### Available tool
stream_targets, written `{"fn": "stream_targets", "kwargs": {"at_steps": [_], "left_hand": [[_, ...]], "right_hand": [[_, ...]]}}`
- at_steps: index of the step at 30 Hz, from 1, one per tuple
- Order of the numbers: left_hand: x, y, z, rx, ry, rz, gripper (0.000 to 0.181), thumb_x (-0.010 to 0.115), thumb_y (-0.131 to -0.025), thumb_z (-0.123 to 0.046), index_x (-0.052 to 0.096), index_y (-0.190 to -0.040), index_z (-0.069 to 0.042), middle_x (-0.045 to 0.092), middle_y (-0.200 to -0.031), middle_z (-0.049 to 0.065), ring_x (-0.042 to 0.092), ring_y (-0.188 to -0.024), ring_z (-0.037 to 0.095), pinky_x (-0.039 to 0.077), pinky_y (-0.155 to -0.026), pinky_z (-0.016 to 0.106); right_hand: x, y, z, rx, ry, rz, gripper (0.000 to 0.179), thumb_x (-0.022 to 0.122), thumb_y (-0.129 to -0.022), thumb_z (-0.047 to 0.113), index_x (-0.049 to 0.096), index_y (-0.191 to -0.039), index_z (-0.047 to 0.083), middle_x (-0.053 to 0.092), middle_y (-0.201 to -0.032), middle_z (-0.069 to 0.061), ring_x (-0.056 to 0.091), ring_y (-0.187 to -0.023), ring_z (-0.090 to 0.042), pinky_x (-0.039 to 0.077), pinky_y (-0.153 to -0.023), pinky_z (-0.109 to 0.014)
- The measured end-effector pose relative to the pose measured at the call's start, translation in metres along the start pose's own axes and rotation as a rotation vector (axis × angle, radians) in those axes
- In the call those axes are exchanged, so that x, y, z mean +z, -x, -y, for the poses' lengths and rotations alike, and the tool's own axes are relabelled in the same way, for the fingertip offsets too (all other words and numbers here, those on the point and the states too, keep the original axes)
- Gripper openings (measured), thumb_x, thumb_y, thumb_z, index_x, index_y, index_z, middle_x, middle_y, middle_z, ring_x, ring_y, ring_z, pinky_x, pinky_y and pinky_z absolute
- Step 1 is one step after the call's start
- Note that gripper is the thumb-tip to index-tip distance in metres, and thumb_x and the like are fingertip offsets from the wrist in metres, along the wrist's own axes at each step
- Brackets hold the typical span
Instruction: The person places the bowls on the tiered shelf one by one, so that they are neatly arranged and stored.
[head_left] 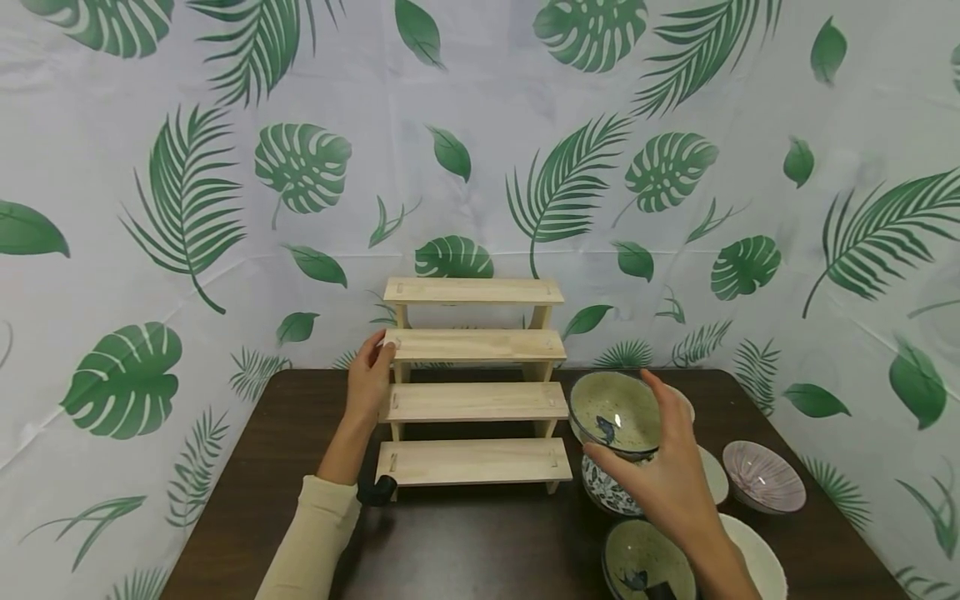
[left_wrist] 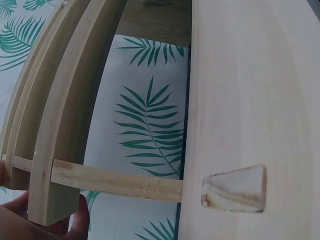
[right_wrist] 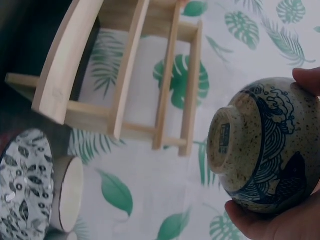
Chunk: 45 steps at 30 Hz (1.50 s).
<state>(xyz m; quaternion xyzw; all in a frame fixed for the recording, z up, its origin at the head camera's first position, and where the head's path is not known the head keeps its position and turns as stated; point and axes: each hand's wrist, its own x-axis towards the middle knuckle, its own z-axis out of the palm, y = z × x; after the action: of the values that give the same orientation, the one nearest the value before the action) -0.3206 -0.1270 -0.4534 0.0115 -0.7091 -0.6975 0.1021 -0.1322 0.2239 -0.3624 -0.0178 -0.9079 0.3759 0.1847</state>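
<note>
A pale wooden tiered rack (head_left: 476, 402) with several steps stands on the table. My left hand (head_left: 367, 379) holds the left end of its second step from the top; in the left wrist view, thumb and fingers (left_wrist: 82, 215) lie on either side of the board's end. To the right of the rack, my right hand (head_left: 667, 475) grips a speckled beige-green bowl (head_left: 611, 408) by its sides, raised above the other bowls. The right wrist view shows its foot ring and blue waves and a fish painted on the outside (right_wrist: 275, 150).
Below the raised bowl are a black-and-white leaf-patterned bowl (head_left: 607, 487) and a second speckled bowl (head_left: 648, 554). Further right sit a pinkish ribbed bowl (head_left: 765, 477) and white dishes (head_left: 757, 554). A leaf-printed cloth (head_left: 480, 200) hangs behind the dark table (head_left: 480, 542).
</note>
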Motion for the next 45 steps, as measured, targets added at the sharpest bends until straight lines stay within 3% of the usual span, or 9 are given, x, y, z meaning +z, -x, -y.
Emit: {"fn": "stream_targets", "kwargs": {"at_steps": [14, 26, 33, 40, 45], "left_hand": [[-0.003, -0.002, 0.002, 0.011, -0.020, -0.027, 0.053, 0.049, -0.109, -0.031, 0.043, -0.157, -0.010, 0.055, -0.146, 0.020, 0.053, -0.132, 0.031, 0.041, -0.111, 0.046], [-0.006, -0.001, 0.006, -0.015, 0.000, -0.025, 0.054, 0.050, -0.109, -0.031, 0.042, -0.158, -0.010, 0.054, -0.148, 0.021, 0.051, -0.135, 0.032, 0.040, -0.114, 0.048], [-0.003, 0.017, -0.029, -0.031, 0.006, 0.006, 0.052, 0.048, -0.109, -0.018, 0.041, -0.156, 0.001, 0.054, -0.147, 0.029, 0.052, -0.132, 0.038, 0.043, -0.110, 0.048], [0.001, 0.001, -0.001, -0.019, 0.035, -0.004, 0.054, 0.048, -0.109, -0.026, 0.040, -0.159, -0.007, 0.051, -0.151, 0.024, 0.049, -0.139, 0.036, 0.039, -0.117, 0.050], [0.003, -0.003, 0.007, 0.016, 0.028, -0.025, 0.053, 0.051, -0.108, -0.029, 0.044, -0.157, -0.009, 0.055, -0.147, 0.022, 0.052, -0.135, 0.033, 0.041, -0.116, 0.051]], "right_hand": [[0.031, -0.012, 0.011, -0.105, -0.047, -0.024, 0.108, 0.091, -0.077, 0.035, 0.027, -0.163, 0.027, 0.033, -0.159, -0.016, 0.040, -0.141, -0.039, 0.039, -0.104, -0.071], [0.051, -0.025, 0.027, -0.162, -0.080, 0.009, 0.106, 0.091, -0.076, 0.043, 0.028, -0.162, 0.034, 0.034, -0.159, -0.011, 0.044, -0.139, -0.035, 0.044, -0.103, -0.066], [0.061, -0.031, 0.036, -0.170, -0.095, 0.011, 0.108, 0.092, -0.074, 0.043, 0.030, -0.162, 0.029, 0.035, -0.158, -0.011, 0.045, -0.138, -0.034, 0.045, -0.104, -0.063], [0.070, -0.042, 0.043, -0.158, -0.097, 0.039, 0.107, 0.090, -0.076, 0.045, 0.029, -0.163, 0.028, 0.031, -0.162, -0.013, 0.046, -0.139, -0.038, 0.046, -0.103, -0.066], [0.076, -0.051, 0.050, -0.185, -0.111, 0.038, 0.105, 0.090, -0.075, 0.045, 0.031, -0.161, 0.029, 0.033, -0.158, -0.013, 0.049, -0.135, -0.037, 0.047, -0.102, -0.063]]}}
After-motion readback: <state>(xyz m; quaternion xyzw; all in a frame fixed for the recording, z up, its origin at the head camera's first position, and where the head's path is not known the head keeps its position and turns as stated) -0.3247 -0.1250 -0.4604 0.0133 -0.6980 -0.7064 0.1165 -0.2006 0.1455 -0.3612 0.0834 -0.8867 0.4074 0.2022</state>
